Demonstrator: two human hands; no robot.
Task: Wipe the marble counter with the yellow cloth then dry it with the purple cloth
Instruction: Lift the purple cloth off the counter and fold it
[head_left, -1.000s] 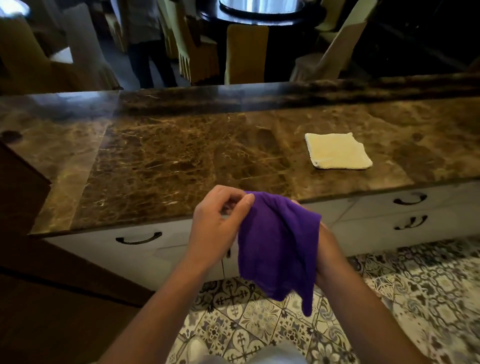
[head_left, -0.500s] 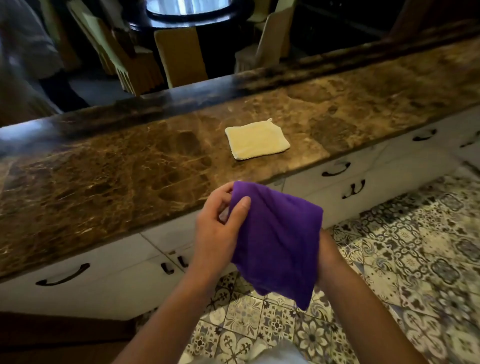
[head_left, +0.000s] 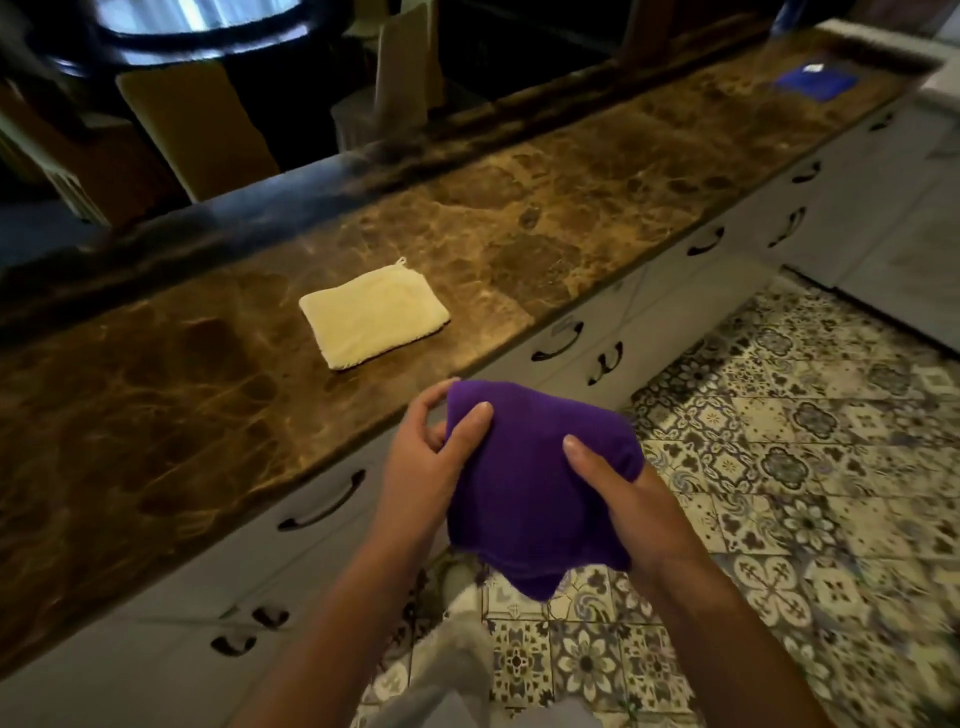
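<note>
The purple cloth (head_left: 530, 483) is bunched between both hands in front of the counter's near edge, above the tiled floor. My left hand (head_left: 426, 457) pinches its upper left corner, thumb on top. My right hand (head_left: 618, 493) grips its right side, thumb pressed into the fabric. The pale yellow cloth (head_left: 373, 314) lies folded flat on the brown marble counter (head_left: 545, 218), a little beyond and left of my hands. Neither hand touches it.
White drawers with dark handles (head_left: 558, 343) run under the counter. A blue cloth (head_left: 815, 80) lies at the counter's far right end. Chairs (head_left: 202, 124) and a dark round table (head_left: 208, 26) stand behind the counter. Patterned floor tiles (head_left: 779, 467) lie to the right.
The view has swung right, so the yellow cloth now sits further left. My right hand has come round from behind the purple cloth to grip its front, gathering it more tightly.
</note>
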